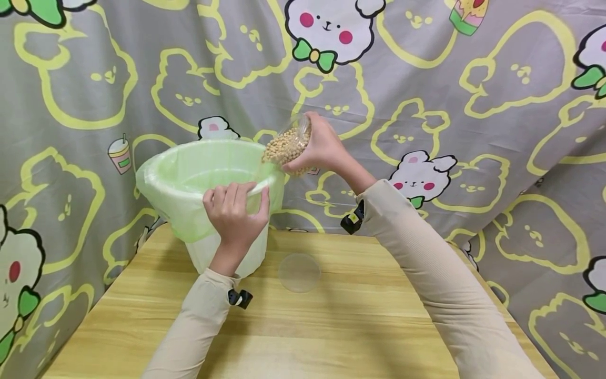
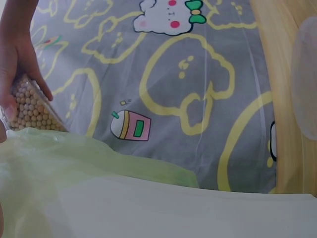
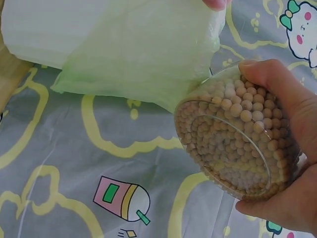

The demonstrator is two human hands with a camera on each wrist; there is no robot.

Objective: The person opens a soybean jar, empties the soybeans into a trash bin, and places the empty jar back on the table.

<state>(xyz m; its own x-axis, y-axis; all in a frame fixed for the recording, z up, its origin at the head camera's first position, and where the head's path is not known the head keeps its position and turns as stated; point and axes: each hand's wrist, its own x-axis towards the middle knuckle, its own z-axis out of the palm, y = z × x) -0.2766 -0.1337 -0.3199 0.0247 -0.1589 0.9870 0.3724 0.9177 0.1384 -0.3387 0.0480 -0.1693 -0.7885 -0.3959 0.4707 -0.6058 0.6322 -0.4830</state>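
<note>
A white trash bin [image 1: 201, 258] lined with a thin green bag [image 1: 175, 221] stands toward the back left of the table. My left hand [image 1: 234, 213] grips its near rim over the bag, fingers on top. In my right hand [image 1: 324, 145] is a clear round jar [image 1: 298, 134] of small beige balls, like soybeans or beads. I hold it tilted, mouth toward the bin, above the right side of the rim. The right wrist view shows the jar's base [image 3: 228, 144] with many balls inside. The left wrist view catches only part of the jar [image 2: 37, 109]; the left hand is mostly hidden there.
A translucent round lid [image 1: 300, 272] lies flat on the wooden table [image 1: 331, 326], to the right of the bin. A grey curtain [image 1: 255, 68] with cartoon prints hangs close behind the table and along its sides.
</note>
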